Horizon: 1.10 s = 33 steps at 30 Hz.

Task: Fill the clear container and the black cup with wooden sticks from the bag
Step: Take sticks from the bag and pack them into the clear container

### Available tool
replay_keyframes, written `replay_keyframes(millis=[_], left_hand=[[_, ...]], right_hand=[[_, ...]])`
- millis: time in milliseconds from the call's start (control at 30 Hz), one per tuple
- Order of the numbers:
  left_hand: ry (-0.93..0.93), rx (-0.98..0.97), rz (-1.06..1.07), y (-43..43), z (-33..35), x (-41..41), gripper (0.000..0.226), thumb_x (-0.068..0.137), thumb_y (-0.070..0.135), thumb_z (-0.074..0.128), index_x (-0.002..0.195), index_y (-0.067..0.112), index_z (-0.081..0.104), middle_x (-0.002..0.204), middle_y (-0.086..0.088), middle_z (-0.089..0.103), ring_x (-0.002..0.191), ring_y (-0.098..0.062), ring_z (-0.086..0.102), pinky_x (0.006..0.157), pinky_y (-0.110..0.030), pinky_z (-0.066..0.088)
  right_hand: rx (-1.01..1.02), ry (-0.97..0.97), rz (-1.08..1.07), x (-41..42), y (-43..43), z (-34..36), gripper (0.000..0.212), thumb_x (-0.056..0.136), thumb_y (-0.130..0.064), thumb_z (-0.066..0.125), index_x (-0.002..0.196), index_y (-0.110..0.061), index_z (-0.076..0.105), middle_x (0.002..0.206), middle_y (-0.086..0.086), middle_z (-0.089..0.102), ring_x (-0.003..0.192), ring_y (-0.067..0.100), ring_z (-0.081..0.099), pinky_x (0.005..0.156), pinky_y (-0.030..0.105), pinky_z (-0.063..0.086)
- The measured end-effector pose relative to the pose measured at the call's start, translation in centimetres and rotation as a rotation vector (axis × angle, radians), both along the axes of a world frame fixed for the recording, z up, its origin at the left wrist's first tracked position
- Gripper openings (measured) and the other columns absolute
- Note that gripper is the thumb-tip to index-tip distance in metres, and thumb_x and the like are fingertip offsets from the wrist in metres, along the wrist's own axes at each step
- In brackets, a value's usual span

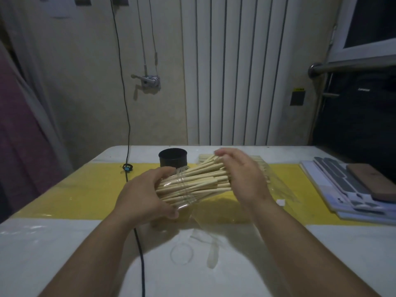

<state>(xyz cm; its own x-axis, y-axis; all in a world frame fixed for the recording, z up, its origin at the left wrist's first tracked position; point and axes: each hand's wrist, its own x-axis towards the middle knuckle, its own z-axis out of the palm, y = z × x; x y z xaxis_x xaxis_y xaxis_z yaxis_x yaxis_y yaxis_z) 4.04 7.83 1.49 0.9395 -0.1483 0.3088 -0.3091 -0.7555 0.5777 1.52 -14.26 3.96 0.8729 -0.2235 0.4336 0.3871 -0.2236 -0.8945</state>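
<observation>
My left hand [145, 194] grips the clear container [182, 187], tipped on its side above the yellow strip of the table. A thick bundle of pale wooden sticks [201, 179] pokes out of its mouth toward the right. My right hand [242, 174] is curled over the free ends of those sticks. The black cup [173, 158] stands upright just behind the container and looks empty. The clear bag [276, 185] lies flat behind my right hand, with more sticks [204, 157] visible at its far end.
A black cable [140, 249] runs across the table between my arms, past a small clip [128, 167]. Flat grey-and-white sheets with a brown case [364, 185] lie at the right edge. Clear plastic scraps [212, 251] lie on the near white cloth.
</observation>
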Motion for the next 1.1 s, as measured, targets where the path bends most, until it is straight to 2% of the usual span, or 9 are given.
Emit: replay_keyframes(millis=[167, 300, 433, 633, 700, 767, 867, 933, 1100], left_hand=[[0.001, -0.029, 0.003, 0.0, 0.0, 0.0, 0.1, 0.028, 0.044, 0.079, 0.124, 0.052, 0.055, 0.104, 0.032, 0.058, 0.092, 0.002, 0.059, 0.082, -0.033, 0.053], [0.015, -0.074, 0.004, 0.1, -0.2, 0.1, 0.093, 0.026, 0.045, 0.079, 0.114, 0.059, 0.053, 0.105, 0.03, 0.061, 0.092, 0.001, 0.061, 0.082, -0.035, 0.054], [0.027, -0.157, 0.006, 0.3, -0.2, 0.2, 0.084, 0.025, 0.044, 0.08, 0.097, 0.072, 0.049, 0.103, 0.028, 0.064, 0.09, -0.002, 0.064, 0.081, -0.039, 0.056], [0.059, -0.246, 0.028, 0.6, -0.4, 0.4, 0.087, 0.027, 0.041, 0.084, 0.104, 0.064, 0.053, 0.101, 0.028, 0.064, 0.089, -0.001, 0.065, 0.082, -0.04, 0.056], [0.063, -0.25, 0.025, 0.7, -0.4, 0.5, 0.093, 0.024, 0.044, 0.082, 0.113, 0.058, 0.055, 0.102, 0.025, 0.065, 0.089, -0.003, 0.066, 0.082, -0.042, 0.057], [0.063, -0.262, 0.021, 0.7, -0.4, 0.5, 0.09, 0.024, 0.044, 0.082, 0.108, 0.061, 0.055, 0.101, 0.025, 0.066, 0.088, -0.004, 0.067, 0.081, -0.042, 0.057], [0.06, -0.278, 0.015, 0.7, -0.3, 0.4, 0.083, 0.027, 0.04, 0.084, 0.099, 0.069, 0.053, 0.1, 0.025, 0.067, 0.086, -0.002, 0.067, 0.08, -0.041, 0.057], [0.06, -0.281, 0.025, 0.7, -0.2, 0.3, 0.082, 0.029, 0.038, 0.085, 0.096, 0.071, 0.053, 0.1, 0.024, 0.067, 0.085, -0.001, 0.066, 0.08, -0.04, 0.057], [0.065, -0.289, 0.037, 0.6, -0.1, 0.3, 0.083, 0.029, 0.037, 0.085, 0.094, 0.076, 0.05, 0.101, 0.025, 0.067, 0.084, -0.001, 0.067, 0.08, -0.04, 0.057]], right_hand=[[0.092, 0.005, 0.041, 0.1, -0.4, -0.1, 0.03, 0.104, -0.025, 0.041, 0.106, -0.028, 0.07, 0.104, -0.011, 0.068, 0.097, 0.001, 0.063, 0.082, 0.022, 0.051], [0.168, 0.02, -0.091, 0.8, -1.0, -0.4, 0.025, 0.097, -0.02, 0.047, 0.086, -0.022, 0.069, 0.094, -0.006, 0.07, 0.097, 0.012, 0.064, 0.086, 0.033, 0.051], [0.187, 0.072, -0.149, 1.3, -2.1, -0.4, 0.021, 0.093, -0.014, 0.049, 0.077, -0.017, 0.062, 0.077, 0.001, 0.065, 0.073, 0.021, 0.06, 0.067, 0.037, 0.048], [-0.378, 0.286, -0.061, 0.9, -3.3, -0.6, 0.017, 0.089, -0.017, 0.049, 0.077, -0.016, 0.062, 0.064, 0.001, 0.069, 0.052, 0.017, 0.059, 0.049, 0.027, 0.044], [-0.59, 0.403, 0.012, 1.0, -3.0, -1.2, 0.018, 0.087, -0.02, 0.052, 0.079, -0.017, 0.067, 0.073, 0.001, 0.073, 0.067, 0.019, 0.068, 0.06, 0.033, 0.055], [-0.801, 0.483, 0.062, 1.5, -2.7, -2.2, 0.022, 0.088, -0.021, 0.053, 0.096, -0.016, 0.074, 0.103, 0.003, 0.073, 0.098, 0.022, 0.067, 0.085, 0.036, 0.055], [-1.029, 0.539, 0.12, 2.3, -2.3, -4.0, 0.046, 0.097, -0.027, 0.046, 0.143, -0.025, 0.05, 0.159, -0.001, 0.031, 0.142, 0.022, 0.036, 0.114, 0.037, 0.033], [-1.096, 0.53, 0.092, 2.8, -2.2, -5.1, 0.055, 0.1, -0.03, 0.041, 0.153, -0.028, 0.031, 0.165, -0.002, 0.012, 0.15, 0.021, 0.019, 0.119, 0.038, 0.023], [-1.188, 0.527, 0.032, 5.8, -1.8, -6.9, 0.061, 0.098, -0.032, 0.035, 0.156, -0.027, 0.021, 0.166, -0.004, 0.008, 0.153, 0.018, 0.004, 0.122, 0.044, 0.015]])
